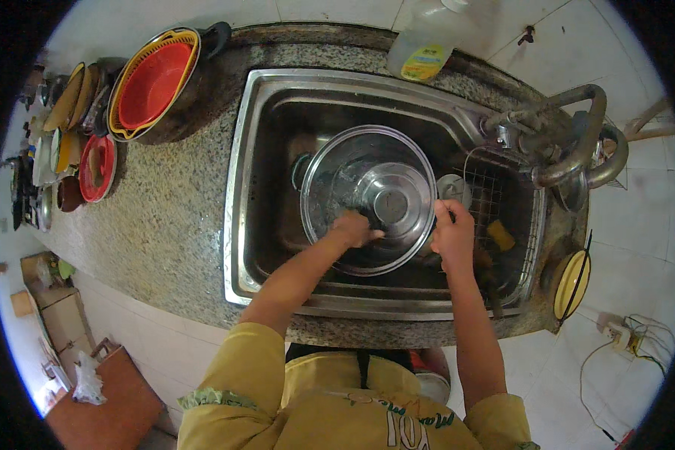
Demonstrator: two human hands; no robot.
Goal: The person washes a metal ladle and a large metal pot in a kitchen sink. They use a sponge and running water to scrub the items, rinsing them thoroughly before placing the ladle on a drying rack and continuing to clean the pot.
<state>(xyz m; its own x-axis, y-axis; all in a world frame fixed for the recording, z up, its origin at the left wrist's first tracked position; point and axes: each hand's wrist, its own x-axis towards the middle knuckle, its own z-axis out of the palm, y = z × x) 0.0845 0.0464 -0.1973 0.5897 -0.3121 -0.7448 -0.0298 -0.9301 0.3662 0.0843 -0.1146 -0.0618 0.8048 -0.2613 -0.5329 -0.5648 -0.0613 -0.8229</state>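
Note:
A large round shiny basin (326,161) with a steel rim is held over the sink (236,225). Concentric rings show at its middle, as of a smaller round metal piece or a stepped bottom; I cannot tell which. My right hand (454,229) grips the rim at the right side, fingers closed round the edge. Over the basin's near inner part, my left hand (354,229) presses down with its fingers curled in and the thumb pointing right. Whatever lies under those fingers is hidden. A small pale round item (453,189) partly shows beside the rim.
A wire rack (484,184) and a yellow sponge (500,235) occupy the sink's right side, near the bent faucet (559,172). Behind stands a clear bottle (426,52). Red (154,86) and yellow baskets, a red plate (97,169) and kitchenware crowd the left counter. A yellow bowl (572,283) sits right.

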